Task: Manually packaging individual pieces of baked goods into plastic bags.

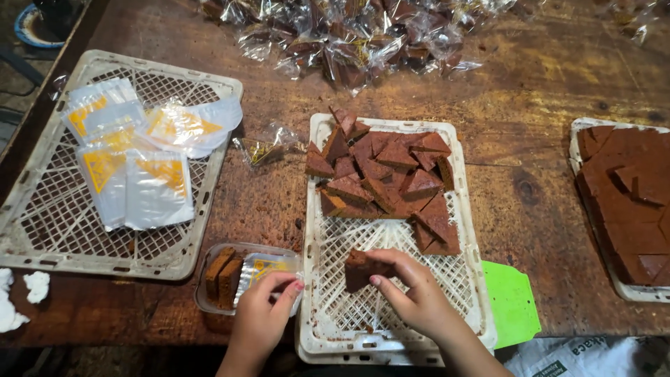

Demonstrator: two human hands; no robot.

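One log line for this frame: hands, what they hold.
left hand: on clear bag | right hand: grips brown cake piece | over white tray

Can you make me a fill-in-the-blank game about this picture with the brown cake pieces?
1. The right hand holds one brown ____ piece.
2. The left hand touches a clear plastic ____ with two brown slices inside.
3. The white crate on the left holds empty ____.
4. The flat sheet poking out beside the middle tray is ____.

Missing words: cake; bag; bags; green
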